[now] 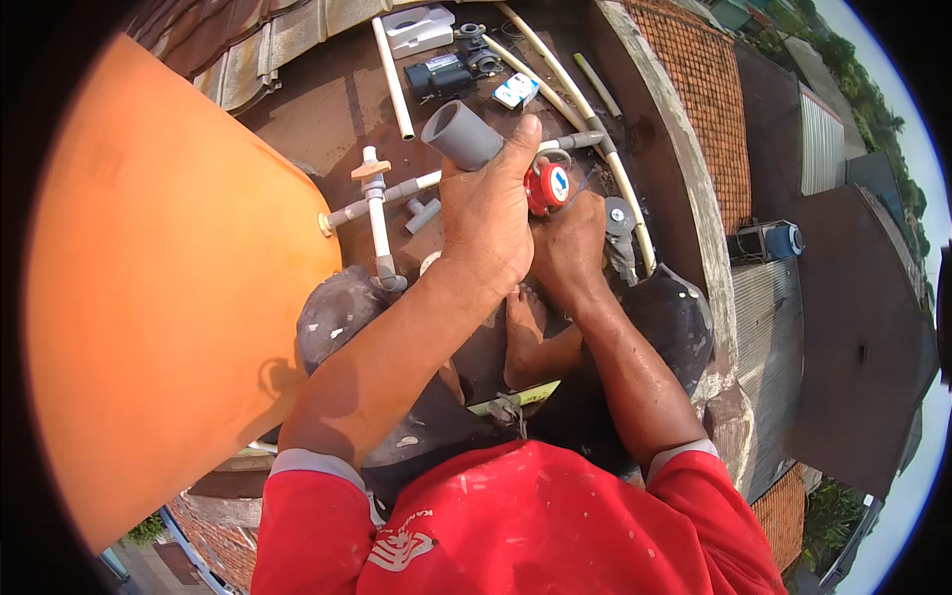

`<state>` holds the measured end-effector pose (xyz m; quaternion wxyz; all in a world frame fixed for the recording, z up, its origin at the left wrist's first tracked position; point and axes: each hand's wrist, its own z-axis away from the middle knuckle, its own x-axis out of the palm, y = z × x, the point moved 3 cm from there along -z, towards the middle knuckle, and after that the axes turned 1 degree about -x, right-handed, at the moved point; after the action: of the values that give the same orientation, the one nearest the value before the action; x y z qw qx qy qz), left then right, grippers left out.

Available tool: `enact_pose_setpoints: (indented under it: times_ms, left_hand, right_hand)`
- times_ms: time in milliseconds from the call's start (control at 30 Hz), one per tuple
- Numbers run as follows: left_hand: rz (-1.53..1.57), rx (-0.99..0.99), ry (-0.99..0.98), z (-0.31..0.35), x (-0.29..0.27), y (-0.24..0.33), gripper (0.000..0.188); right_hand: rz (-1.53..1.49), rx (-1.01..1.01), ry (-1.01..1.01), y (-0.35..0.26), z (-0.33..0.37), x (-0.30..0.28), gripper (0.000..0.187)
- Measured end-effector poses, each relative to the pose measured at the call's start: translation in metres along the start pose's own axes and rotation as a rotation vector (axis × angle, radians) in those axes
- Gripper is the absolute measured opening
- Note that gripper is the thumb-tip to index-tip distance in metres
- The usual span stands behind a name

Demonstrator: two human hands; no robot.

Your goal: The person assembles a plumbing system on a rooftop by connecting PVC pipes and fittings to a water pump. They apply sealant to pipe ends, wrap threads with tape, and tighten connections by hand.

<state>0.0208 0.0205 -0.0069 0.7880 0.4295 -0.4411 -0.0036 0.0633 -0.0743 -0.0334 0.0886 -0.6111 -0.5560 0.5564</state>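
Observation:
My left hand (486, 218) is wrapped around a short grey pipe fitting (461, 134), its open end tipped up and to the left. Its thumb points upward along the right side. Just right of that hand is a red round container (547, 188) with a white and blue label. My right hand (573, 238) is closed against it, the fingers largely hidden; which hand bears its weight I cannot tell. A thin dark strand or stick (583, 183) shows above the right knuckles. Behind the hands runs a cream pipe with grey joints (402, 188).
A big orange tank (169, 288) fills the left. An orange-handled valve (371, 171) stands on the pipework, beside a loose grey tee (423, 214). Farther back are a black pump (441, 77), a small box (516, 90) and loose pipes (394, 79). The low wall (684, 149) edges the right.

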Motion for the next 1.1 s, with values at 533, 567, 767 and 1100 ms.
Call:
enact_pose_setpoints:
  times_ms: [533,567,767,1100]
  left_hand:
    - [-0.019,-0.007,-0.341,0.027,0.023,0.028,0.027]
    - [-0.037,-0.032,-0.381,0.028,0.023,0.029,0.027]
    - [-0.158,-0.117,-0.608,0.032,0.011,0.031,0.026]
    - [-0.285,-0.307,-0.593,0.035,-0.006,0.016,0.029]
  right_hand:
    - [-0.382,0.027,-0.226,-0.013,0.002,-0.021,0.03]
    - [-0.366,0.037,-0.243,-0.014,0.005,-0.023,0.028]
    - [-0.542,0.017,-0.317,-0.014,0.024,-0.021,0.016]
    - [-0.645,0.495,-0.7,0.004,0.054,-0.02,0.045]
